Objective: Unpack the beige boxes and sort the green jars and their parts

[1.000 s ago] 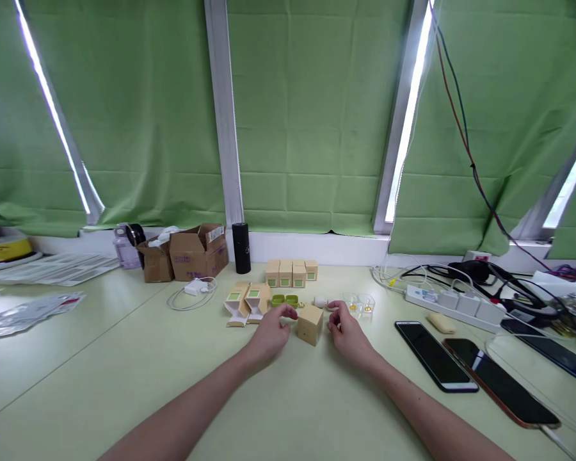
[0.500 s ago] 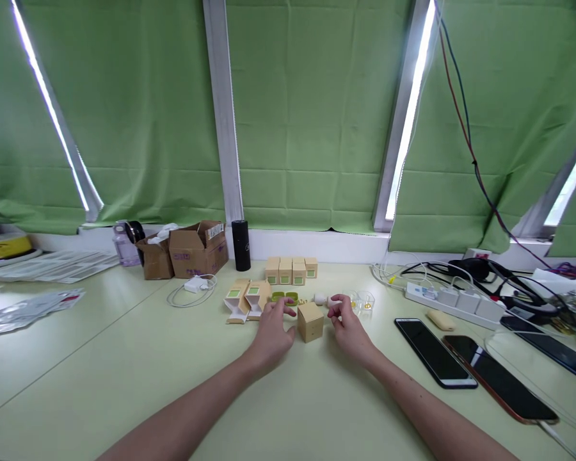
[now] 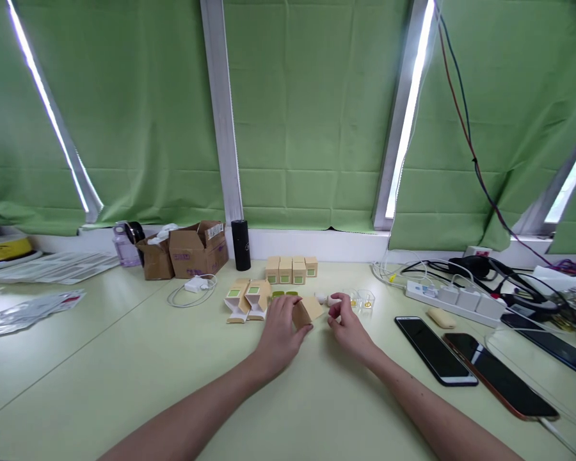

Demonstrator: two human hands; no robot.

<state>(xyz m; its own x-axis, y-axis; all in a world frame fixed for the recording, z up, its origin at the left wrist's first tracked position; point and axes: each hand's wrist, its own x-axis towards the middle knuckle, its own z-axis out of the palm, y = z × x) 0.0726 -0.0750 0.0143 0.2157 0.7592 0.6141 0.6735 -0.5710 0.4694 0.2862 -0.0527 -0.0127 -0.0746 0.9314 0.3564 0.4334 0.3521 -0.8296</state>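
Observation:
My left hand (image 3: 279,330) is closed around a small kraft cardboard box (image 3: 307,310), fingers on its far left side and thumb along the near edge. The box is tilted, with a flap or face pointing right. Apart from it, my right hand (image 3: 348,330) hovers to the right with fingers loosely bent and nothing visible in them. Just beyond that hand are small white pieces (image 3: 320,298) and clear cups (image 3: 366,299) with something yellow inside. Two opened kraft boxes (image 3: 256,298) stand left of the left hand, and green pieces (image 3: 278,294) show partly behind it.
Several closed kraft boxes (image 3: 285,270) form a row farther back. A black cylinder (image 3: 240,245) and larger cartons (image 3: 196,250) stand by the wall. Phones (image 3: 436,351), a power strip (image 3: 454,302) and tangled cables occupy the right. A white charger (image 3: 196,283) lies left.
My left hand has moved right and taken hold of the small box, which was upright between my hands and is now tilted. My right hand has stayed nearly in place, its fingers more bent.

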